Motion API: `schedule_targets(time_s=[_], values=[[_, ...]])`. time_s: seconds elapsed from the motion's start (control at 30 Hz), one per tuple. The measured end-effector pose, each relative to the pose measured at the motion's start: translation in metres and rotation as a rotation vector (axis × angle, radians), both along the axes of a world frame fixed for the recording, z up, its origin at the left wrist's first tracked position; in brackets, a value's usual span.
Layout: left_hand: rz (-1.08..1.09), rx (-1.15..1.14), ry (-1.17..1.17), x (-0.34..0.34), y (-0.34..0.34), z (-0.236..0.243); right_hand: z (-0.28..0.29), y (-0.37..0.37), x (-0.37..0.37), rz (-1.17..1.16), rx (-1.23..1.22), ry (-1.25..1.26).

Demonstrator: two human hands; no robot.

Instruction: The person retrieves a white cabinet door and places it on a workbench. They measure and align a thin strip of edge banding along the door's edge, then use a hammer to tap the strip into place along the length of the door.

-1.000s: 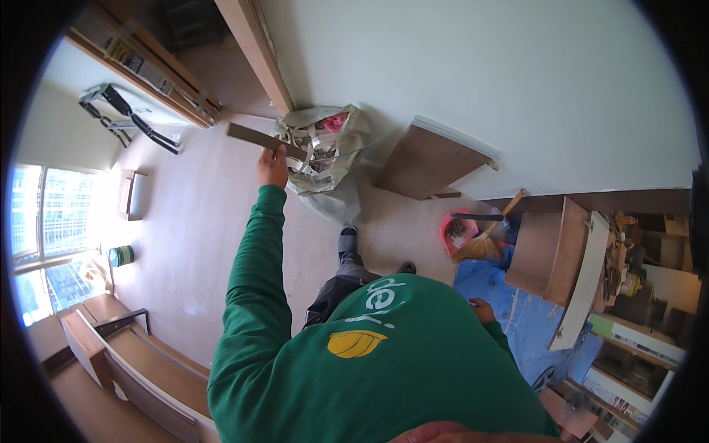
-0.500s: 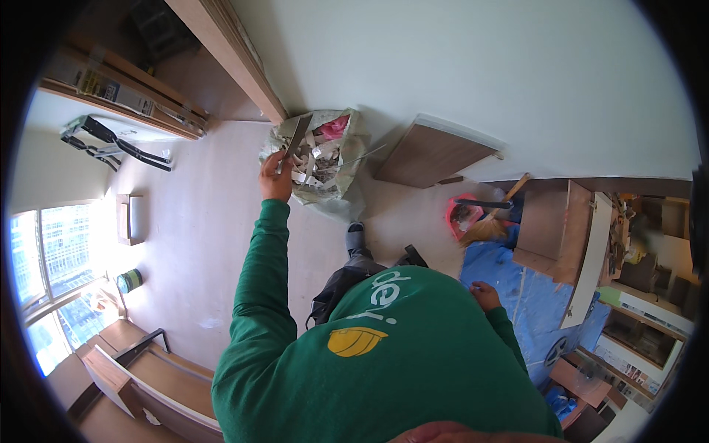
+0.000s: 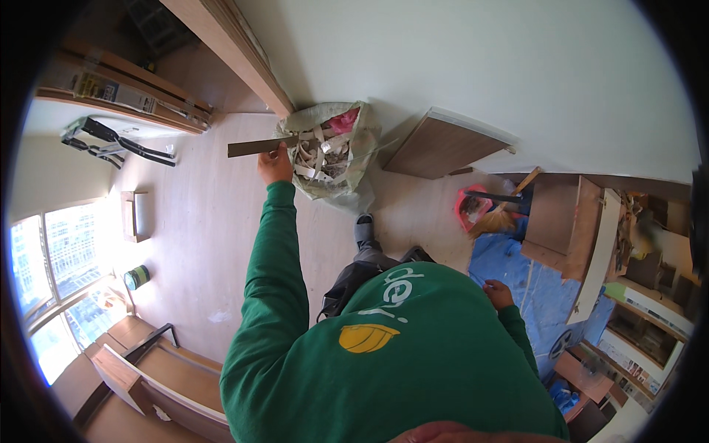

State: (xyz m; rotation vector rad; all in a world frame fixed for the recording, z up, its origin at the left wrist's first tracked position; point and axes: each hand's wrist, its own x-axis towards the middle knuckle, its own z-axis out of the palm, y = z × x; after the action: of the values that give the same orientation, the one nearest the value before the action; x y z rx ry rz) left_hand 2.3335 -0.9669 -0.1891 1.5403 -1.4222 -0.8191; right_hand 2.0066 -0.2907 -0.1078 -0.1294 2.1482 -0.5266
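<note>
A flat brown strip (image 3: 247, 150) is held by the left hand (image 3: 275, 165), whose fingers are closed around it near its right end. Half a second ago the strip was pointed upward over the open sack (image 3: 309, 116); now it has been swung to lie almost level, so that its longer part is put out over the floor (image 3: 185, 244), to the left, and only its right end is seen at the sack's rim. Whether the rim is touched cannot be told. By this it may be judged that the strip is not yet released, and that its angle is being changed in the hand. In the sack, pale scraps (image 3: 325, 153) and a pink piece (image 3: 344, 121) are seen. The right hand (image 3: 499, 294) is kept low at the side, near the blue sheet (image 3: 496, 258); its fingers seem curled, but whether anything is gripped there cannot be told
</note>
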Motion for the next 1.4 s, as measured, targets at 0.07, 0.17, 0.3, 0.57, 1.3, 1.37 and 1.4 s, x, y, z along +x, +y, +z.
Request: schedule_targets(time_s=[0.07, 0.17, 0.3, 0.57, 1.3, 1.37, 1.4], values=[[0.002, 0.0, -0.212, -0.002, -0.005, 0.0, 0.001, 0.001, 0.001, -0.012, -0.008, -0.011], [-0.041, -0.063, -0.323, 0.005, -0.014, -0.003, 0.003, 0.002, 0.005, -0.028, 0.0, -0.019], [-0.17, -0.271, -0.277, 0.03, -0.039, -0.01, 0.007, 0.006, 0.007, -0.058, 0.005, -0.034], [-0.14, -0.243, -0.325, 0.034, -0.042, 0.0, 0.012, 0.017, 0.011, -0.06, 0.004, -0.027], [-0.467, -0.212, -0.318, -0.03, -0.008, -0.009, 0.018, 0.005, 0.012, -0.046, 0.037, -0.04], [-0.539, -0.162, -0.376, -0.034, -0.013, -0.023, 0.023, 0.0, 0.015, -0.044, 0.048, -0.04], [-0.552, -0.163, -0.436, -0.036, -0.015, -0.03, 0.026, 0.0, 0.016, -0.046, 0.056, -0.038]])
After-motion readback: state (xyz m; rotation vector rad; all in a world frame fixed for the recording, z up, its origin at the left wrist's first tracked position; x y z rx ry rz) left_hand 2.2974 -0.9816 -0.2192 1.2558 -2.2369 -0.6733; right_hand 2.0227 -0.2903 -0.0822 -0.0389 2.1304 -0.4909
